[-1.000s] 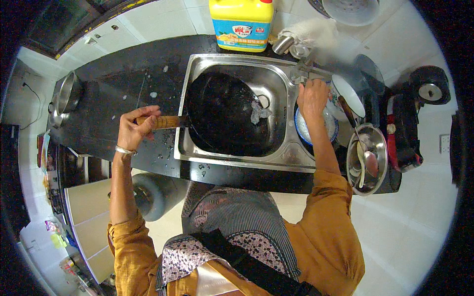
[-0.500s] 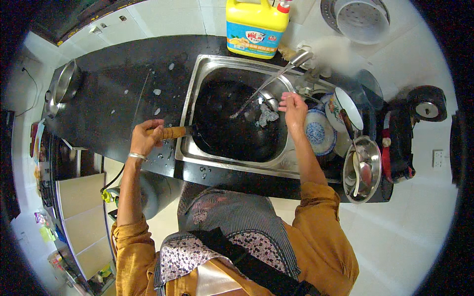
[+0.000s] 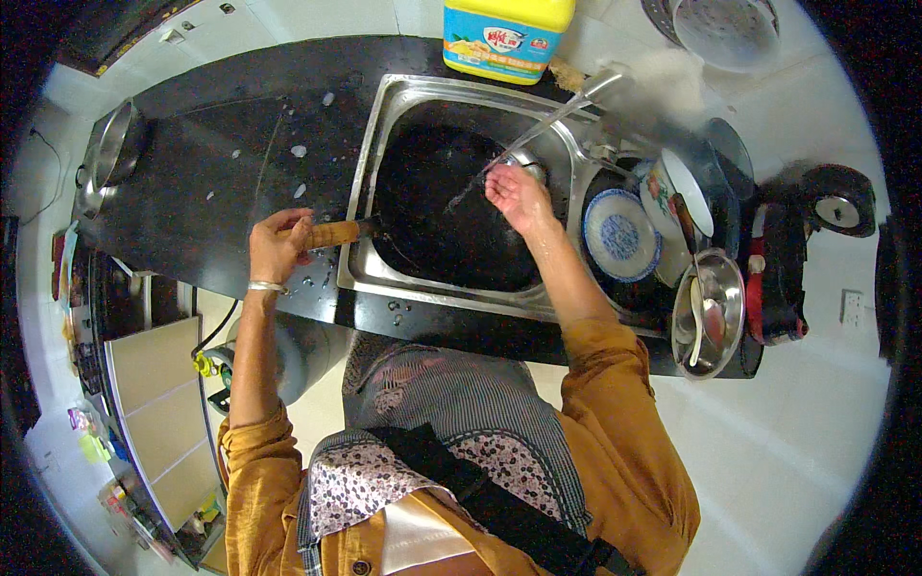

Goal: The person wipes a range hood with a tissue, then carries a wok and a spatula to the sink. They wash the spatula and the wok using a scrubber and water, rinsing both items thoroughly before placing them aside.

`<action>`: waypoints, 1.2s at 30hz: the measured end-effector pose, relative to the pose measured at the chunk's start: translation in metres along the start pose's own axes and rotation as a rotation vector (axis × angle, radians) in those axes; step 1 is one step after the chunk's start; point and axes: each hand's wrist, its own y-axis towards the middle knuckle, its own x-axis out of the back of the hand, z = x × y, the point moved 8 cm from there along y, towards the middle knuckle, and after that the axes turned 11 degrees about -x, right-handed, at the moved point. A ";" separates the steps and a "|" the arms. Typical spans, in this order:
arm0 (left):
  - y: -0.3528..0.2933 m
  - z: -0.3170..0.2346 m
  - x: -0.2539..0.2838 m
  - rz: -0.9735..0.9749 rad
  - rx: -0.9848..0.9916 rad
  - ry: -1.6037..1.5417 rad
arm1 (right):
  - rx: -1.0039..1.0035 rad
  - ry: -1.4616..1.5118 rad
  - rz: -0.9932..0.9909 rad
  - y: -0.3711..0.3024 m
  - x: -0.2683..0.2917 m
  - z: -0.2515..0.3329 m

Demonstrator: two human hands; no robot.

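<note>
While the black wok (image 3: 432,206) lay in the steel sink (image 3: 432,293), the left hand (image 3: 279,248) clasped the wooden handle (image 3: 331,233) at the wok's left. Over the wok hung the right hand (image 3: 520,198), fingers curled; whether it held anything could not be told. Right of the wok sat a blue-patterned bowl (image 3: 622,235).

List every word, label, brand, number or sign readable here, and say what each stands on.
Yellow jug: its blue label bears printed characters and a red-and-white emblem; I won't copy the wording or brand.
Packets at far left: any print is too small and blurred to read.
Black-and-red appliance: any markings are too small to read.
Wok: no lettering visible.
</note>
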 end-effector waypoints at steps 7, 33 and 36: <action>-0.001 -0.006 0.000 -0.009 0.021 0.042 | -0.143 0.198 0.015 0.018 -0.029 -0.022; 0.067 -0.023 -0.298 0.338 0.456 -1.389 | 0.213 0.104 0.019 -0.006 -0.067 0.001; 0.039 -0.059 -0.309 0.194 0.542 -1.118 | 0.569 -0.147 -0.276 -0.012 -0.033 0.032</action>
